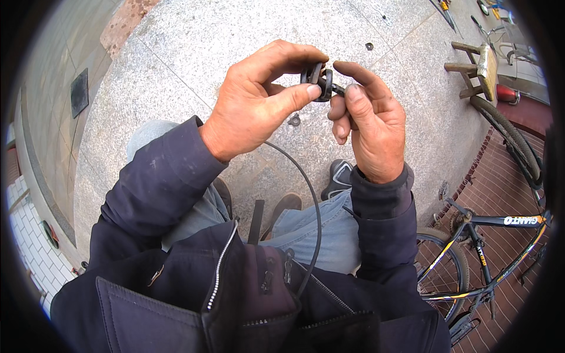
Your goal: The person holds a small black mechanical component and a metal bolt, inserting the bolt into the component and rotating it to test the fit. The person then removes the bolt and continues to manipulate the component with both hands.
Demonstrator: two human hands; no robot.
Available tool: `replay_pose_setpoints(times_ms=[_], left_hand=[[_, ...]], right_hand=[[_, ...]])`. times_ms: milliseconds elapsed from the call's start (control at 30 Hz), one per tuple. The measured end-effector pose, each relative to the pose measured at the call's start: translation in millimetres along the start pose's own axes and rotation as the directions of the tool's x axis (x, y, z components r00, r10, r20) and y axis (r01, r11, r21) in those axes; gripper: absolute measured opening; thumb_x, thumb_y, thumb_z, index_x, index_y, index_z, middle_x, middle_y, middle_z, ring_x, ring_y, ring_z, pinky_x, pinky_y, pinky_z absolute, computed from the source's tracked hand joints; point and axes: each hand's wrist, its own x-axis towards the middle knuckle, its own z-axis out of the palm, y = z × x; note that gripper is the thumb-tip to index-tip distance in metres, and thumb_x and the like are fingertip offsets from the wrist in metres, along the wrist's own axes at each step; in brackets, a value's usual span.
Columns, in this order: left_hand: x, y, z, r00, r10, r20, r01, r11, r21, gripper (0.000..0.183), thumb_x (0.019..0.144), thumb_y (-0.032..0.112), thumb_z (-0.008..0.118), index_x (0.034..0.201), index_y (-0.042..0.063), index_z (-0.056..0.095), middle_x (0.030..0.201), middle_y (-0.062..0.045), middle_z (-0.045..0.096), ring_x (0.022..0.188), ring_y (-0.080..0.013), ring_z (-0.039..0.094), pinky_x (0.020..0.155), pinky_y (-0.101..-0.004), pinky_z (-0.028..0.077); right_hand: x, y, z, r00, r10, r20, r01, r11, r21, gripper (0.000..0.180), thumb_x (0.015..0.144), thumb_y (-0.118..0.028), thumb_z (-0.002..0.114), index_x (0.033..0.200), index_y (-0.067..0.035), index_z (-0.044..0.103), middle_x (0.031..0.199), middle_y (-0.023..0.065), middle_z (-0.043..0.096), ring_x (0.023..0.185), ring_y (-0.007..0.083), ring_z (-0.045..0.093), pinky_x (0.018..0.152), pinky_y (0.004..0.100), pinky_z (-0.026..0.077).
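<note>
My left hand [260, 97] grips a black round mechanical part [317, 81] between thumb and fingers, above the speckled stone floor [185, 57]. From its right side sticks out a short dark stem [337, 89], pinched between the thumb and fingers of my right hand [375, 114]; the right index finger is raised. Below the hands, a small dark part [294, 119] lies on the floor. A black cable [315, 203] curves from near my left wrist down to my jacket.
A Giant bicycle [485, 256] lies at the right on a reddish striped surface. Above it are a wooden stool [484, 70] and a wheel [507, 132]. A small black ring [369, 46] and an orange-handled tool [446, 11] lie on the floor farther off. My shoes are below.
</note>
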Motion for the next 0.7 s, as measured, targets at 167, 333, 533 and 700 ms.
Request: replay_pose_setpoints(times_ms=[167,333,533,700], left_hand=[[-0.6,-0.5,-2.2,1.000,0.003,0.002,-0.003,1.000,-0.013,0.036,0.086,0.006,0.064,0.121,0.001,0.056,0.112,-0.010,0.061,0.106,-0.0193,0.059,0.088,-0.0314,0.052],[1.6,-0.1,-3.4,0.998,-0.052,-0.022,0.048,0.989,-0.140,0.037,0.086,0.007,0.064,0.121,0.001,0.056,0.110,-0.011,0.064,0.100,-0.0186,0.062,0.085,-0.0318,0.052],[1.5,1.7,-4.0,0.993,-0.115,-0.015,0.110,0.972,-0.210,0.038,0.084,0.006,0.065,0.120,0.001,0.056,0.111,-0.012,0.064,0.097,-0.0182,0.063,0.083,-0.0314,0.052],[2.3,-2.1,-6.7,0.998,-0.067,-0.003,0.066,0.983,-0.170,0.037,0.084,0.006,0.065,0.120,0.000,0.056,0.111,-0.013,0.064,0.098,-0.0184,0.062,0.084,-0.0319,0.052]], right_hand=[[-1.2,-1.3,2.1,1.000,0.018,-0.002,-0.018,1.000,-0.004,0.030,0.096,-0.014,0.052,0.122,0.000,0.054,0.073,0.0040,0.061,0.057,0.0047,0.051,0.048,0.0189,0.043],[-3.0,-1.9,1.1,1.000,0.004,0.007,-0.004,1.000,0.023,0.032,0.097,-0.017,0.050,0.125,0.001,0.052,0.076,0.0051,0.061,0.055,0.0066,0.051,0.047,0.0194,0.042],[-3.1,-2.2,1.7,1.000,0.003,0.003,-0.003,0.999,0.041,0.032,0.097,-0.016,0.051,0.124,0.000,0.052,0.075,0.0049,0.061,0.056,0.0061,0.051,0.048,0.0192,0.042],[-2.8,-3.6,3.0,1.000,0.004,-0.016,-0.003,0.998,0.063,0.029,0.096,-0.016,0.052,0.121,0.000,0.054,0.074,0.0045,0.061,0.057,0.0049,0.051,0.048,0.0186,0.043]])
